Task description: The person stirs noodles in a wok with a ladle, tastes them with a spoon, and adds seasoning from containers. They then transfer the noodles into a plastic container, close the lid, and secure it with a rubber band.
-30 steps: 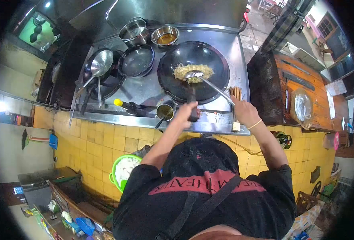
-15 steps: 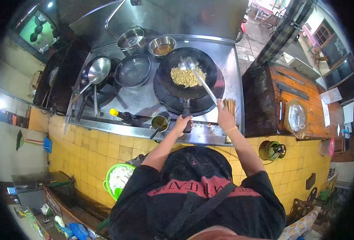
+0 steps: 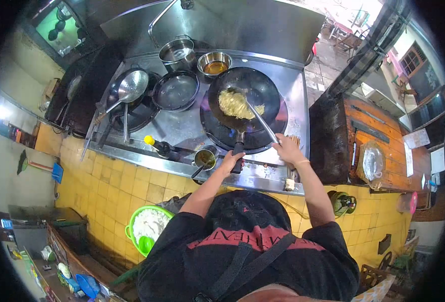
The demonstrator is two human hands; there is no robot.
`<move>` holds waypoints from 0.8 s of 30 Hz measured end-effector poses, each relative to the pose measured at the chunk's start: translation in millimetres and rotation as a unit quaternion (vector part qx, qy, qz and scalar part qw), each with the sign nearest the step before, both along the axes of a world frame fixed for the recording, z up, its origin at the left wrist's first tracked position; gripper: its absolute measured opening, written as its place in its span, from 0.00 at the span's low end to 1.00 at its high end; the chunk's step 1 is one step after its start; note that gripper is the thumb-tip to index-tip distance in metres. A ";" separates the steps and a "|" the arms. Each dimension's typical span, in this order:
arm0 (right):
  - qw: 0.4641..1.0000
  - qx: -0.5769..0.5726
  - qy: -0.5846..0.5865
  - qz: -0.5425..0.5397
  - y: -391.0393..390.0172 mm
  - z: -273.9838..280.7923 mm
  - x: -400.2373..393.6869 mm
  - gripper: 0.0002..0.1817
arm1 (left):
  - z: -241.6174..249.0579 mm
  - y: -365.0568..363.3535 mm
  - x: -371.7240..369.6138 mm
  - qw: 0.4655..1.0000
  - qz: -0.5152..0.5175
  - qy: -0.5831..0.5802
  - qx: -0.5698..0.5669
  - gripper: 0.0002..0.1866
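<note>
My left hand (image 3: 229, 162) is wrapped round the dark handle of a black wok (image 3: 263, 86), which sits tilted over a burner at the right of the steel stove. A heap of yellowish-brown, noodle-like food (image 3: 234, 104) lies in the wok. In my right hand (image 3: 289, 150) is the long metal handle of a wok spatula (image 3: 263, 122). Its head is down in the food and mostly hidden. Near my left hand stands a small metal pot (image 3: 205, 159) with a dark-handled utensil in it.
A dark pan (image 3: 176, 91), a deep pot (image 3: 177, 53) and a steel bowl of brown liquid (image 3: 215, 64) stand left of the wok. Further left lies a large metal ladle (image 3: 133, 86). A yellow-capped bottle (image 3: 158, 145) lies near the front edge. Thin sticks (image 3: 294, 142) are beside my right hand.
The spatula head has moved from the food's far edge down into it, and the heap has shifted and piled up at the left. The wok looks more tilted. Both hands keep their grip.
</note>
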State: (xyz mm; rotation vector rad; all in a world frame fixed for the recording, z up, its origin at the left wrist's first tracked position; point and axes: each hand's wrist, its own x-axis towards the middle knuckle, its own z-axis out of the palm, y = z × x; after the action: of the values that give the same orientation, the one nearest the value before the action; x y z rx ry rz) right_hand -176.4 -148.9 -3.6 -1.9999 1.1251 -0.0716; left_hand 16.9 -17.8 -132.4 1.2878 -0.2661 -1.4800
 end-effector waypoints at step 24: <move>0.971 -0.165 0.108 0.133 51.9 99.7 -55.5 0.22 | 104.0 24.0 -24.3 0.988 -0.020 0.156 0.009 0.07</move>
State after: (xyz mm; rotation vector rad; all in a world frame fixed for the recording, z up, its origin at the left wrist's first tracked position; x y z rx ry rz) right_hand -231.9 -96.9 96.1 -2.4891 1.0174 0.1078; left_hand -7.3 6.3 -28.4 1.0508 -0.0723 -1.6961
